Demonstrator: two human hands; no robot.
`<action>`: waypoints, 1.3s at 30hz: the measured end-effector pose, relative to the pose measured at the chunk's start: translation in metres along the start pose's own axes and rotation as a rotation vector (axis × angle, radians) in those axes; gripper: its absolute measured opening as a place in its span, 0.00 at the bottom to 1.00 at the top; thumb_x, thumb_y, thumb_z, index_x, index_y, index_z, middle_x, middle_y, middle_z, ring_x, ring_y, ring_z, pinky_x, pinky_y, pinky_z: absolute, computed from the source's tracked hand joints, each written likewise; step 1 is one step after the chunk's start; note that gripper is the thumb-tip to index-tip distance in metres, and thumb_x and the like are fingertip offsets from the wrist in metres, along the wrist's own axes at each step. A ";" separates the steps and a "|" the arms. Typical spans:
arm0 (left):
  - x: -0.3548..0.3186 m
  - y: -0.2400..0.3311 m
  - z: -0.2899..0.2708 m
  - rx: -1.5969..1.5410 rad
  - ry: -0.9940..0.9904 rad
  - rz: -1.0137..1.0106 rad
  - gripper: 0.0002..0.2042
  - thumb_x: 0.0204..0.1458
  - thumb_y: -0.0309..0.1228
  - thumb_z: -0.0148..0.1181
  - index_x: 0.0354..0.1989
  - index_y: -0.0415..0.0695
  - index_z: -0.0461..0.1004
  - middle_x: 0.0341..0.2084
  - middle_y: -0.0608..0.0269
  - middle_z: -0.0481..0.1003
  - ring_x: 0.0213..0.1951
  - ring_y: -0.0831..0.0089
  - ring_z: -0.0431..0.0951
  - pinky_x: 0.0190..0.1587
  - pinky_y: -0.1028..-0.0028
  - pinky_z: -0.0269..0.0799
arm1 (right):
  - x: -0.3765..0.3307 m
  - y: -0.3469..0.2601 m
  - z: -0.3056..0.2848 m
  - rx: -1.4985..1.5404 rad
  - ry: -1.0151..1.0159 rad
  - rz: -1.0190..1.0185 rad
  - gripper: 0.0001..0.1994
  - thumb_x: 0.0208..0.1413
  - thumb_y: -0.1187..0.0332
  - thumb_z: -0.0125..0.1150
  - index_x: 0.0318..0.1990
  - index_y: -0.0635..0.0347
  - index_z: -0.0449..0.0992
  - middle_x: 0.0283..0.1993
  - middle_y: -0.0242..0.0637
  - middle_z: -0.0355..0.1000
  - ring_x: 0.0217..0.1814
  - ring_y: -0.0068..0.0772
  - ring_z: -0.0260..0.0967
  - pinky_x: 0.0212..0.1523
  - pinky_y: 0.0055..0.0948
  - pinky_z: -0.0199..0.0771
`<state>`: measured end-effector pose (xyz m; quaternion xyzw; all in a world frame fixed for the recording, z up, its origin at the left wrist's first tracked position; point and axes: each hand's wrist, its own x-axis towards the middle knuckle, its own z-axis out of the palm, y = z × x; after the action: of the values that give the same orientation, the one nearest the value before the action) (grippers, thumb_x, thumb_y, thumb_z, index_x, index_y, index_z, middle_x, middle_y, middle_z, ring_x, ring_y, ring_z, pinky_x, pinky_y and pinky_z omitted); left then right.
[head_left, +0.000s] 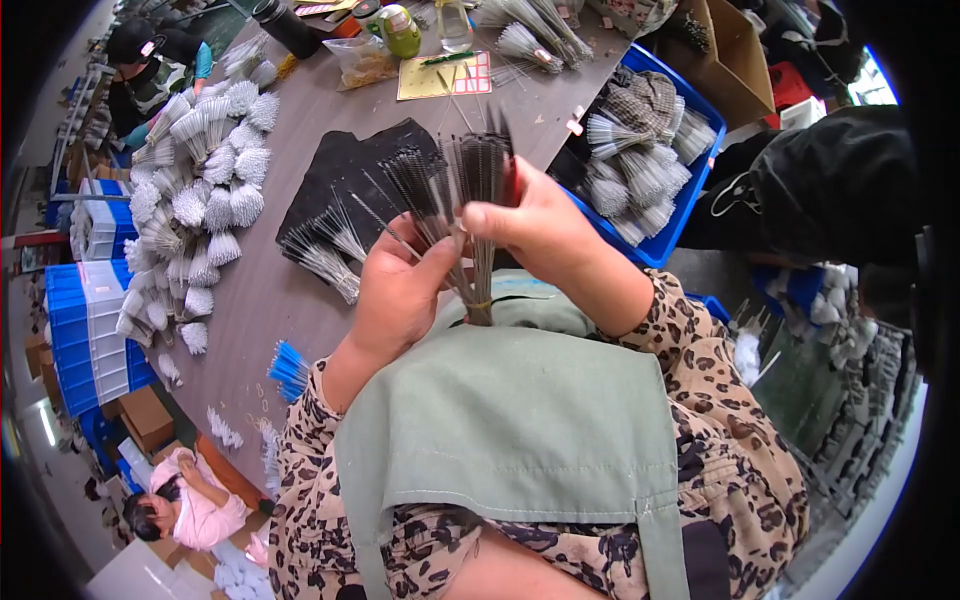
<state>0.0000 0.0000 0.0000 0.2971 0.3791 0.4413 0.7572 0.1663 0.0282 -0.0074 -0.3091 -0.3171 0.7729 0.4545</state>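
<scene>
Both hands hold a bundle of thin wire brushes (478,175) with dark bristle tips up and pale wire stems down. The bundle fans apart at the top; a yellowish band gathers its lower end near my apron. My left hand (402,285) is closed on the left part, thumb across the stems. My right hand (545,215) pinches the right part with its thumb in front. A dark pointed tool with a red part (513,182) shows beside my right fingers; its kind is unclear. Beyond my left hand, loose wire brushes (325,250) lie on a black cloth (350,165).
Many white-tipped brush bundles (205,190) are piled on the table's left side. A blue crate (712,150) at right holds more bundles and a cloth. A yellow card (445,78), a green jar (400,32) and a clear bottle (454,25) are at the back. Blue brushes (288,370) lie near my left sleeve.
</scene>
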 end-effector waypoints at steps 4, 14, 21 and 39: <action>-0.002 -0.004 -0.002 0.060 0.084 0.028 0.08 0.54 0.23 0.57 0.40 0.37 0.68 0.35 0.61 0.74 0.37 0.76 0.75 0.39 0.75 0.75 | -0.008 0.011 0.017 -0.038 0.017 0.011 0.24 0.43 0.69 0.71 0.48 0.64 0.67 0.43 0.34 0.71 0.44 0.24 0.69 0.46 0.27 0.70; -0.004 -0.008 -0.013 -0.098 -0.005 -0.010 0.08 0.56 0.23 0.54 0.43 0.34 0.70 0.35 0.60 0.74 0.36 0.75 0.77 0.40 0.76 0.75 | -0.012 0.034 0.014 0.065 0.248 -0.059 0.08 0.51 0.72 0.63 0.39 0.61 0.74 0.35 0.31 0.74 0.35 0.21 0.71 0.37 0.23 0.72; -0.005 -0.009 -0.017 -0.042 0.057 0.034 0.07 0.57 0.23 0.53 0.42 0.35 0.68 0.36 0.59 0.73 0.36 0.75 0.76 0.40 0.74 0.76 | -0.010 0.043 0.009 0.050 0.268 -0.073 0.10 0.52 0.73 0.63 0.41 0.62 0.73 0.38 0.36 0.75 0.38 0.26 0.73 0.40 0.27 0.74; -0.005 -0.010 -0.008 -0.017 0.078 0.003 0.07 0.56 0.22 0.53 0.41 0.36 0.65 0.35 0.59 0.73 0.35 0.76 0.76 0.39 0.74 0.76 | -0.015 0.038 0.008 0.031 0.286 -0.076 0.09 0.52 0.71 0.63 0.38 0.61 0.72 0.33 0.30 0.73 0.33 0.19 0.69 0.35 0.22 0.70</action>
<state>-0.0042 -0.0076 -0.0105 0.2738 0.4041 0.4569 0.7436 0.1469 -0.0020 -0.0294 -0.3969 -0.2483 0.7081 0.5287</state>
